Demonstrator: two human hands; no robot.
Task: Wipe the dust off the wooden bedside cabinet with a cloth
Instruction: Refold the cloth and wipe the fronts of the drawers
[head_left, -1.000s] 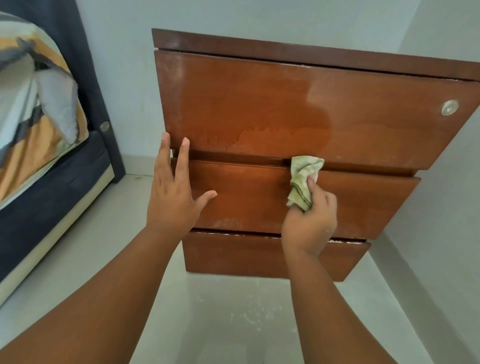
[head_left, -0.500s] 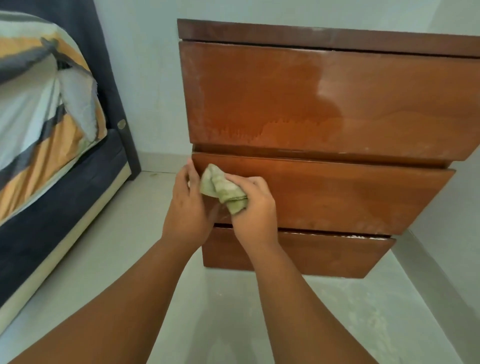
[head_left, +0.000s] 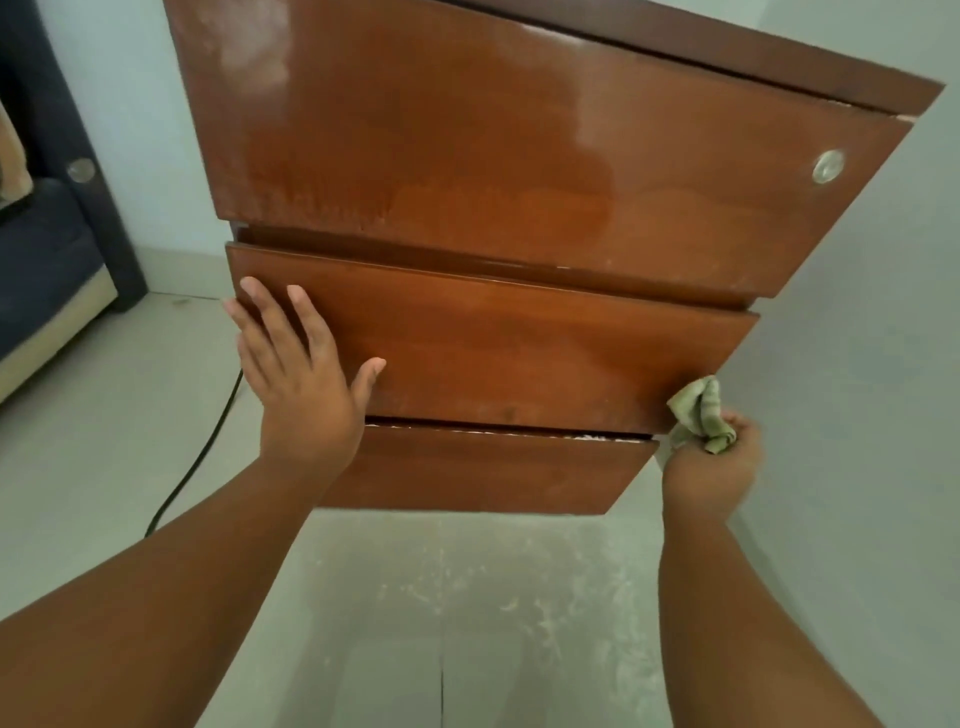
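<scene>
The wooden bedside cabinet (head_left: 493, 171) fills the upper view, with three reddish-brown drawer fronts stacked one under another. Pale dusty patches show on the top drawer front. My left hand (head_left: 301, 379) lies flat with spread fingers on the left end of the middle drawer front (head_left: 519, 358). My right hand (head_left: 717, 467) grips a crumpled pale green cloth (head_left: 698, 413), which touches the lower right corner of the middle drawer front. The bottom drawer (head_left: 483, 467) sits partly behind my left wrist.
A round metal lock (head_left: 827, 166) sits at the right of the top drawer. A black cable (head_left: 202, 457) runs over the tiled floor on the left. A dark bed frame (head_left: 57, 218) stands at far left. A pale wall (head_left: 857, 364) is close on the right.
My right hand has carried the cloth from the left end of the middle drawer across to its right corner. My left hand has opened flat on the drawer's left end. The view has tilted.
</scene>
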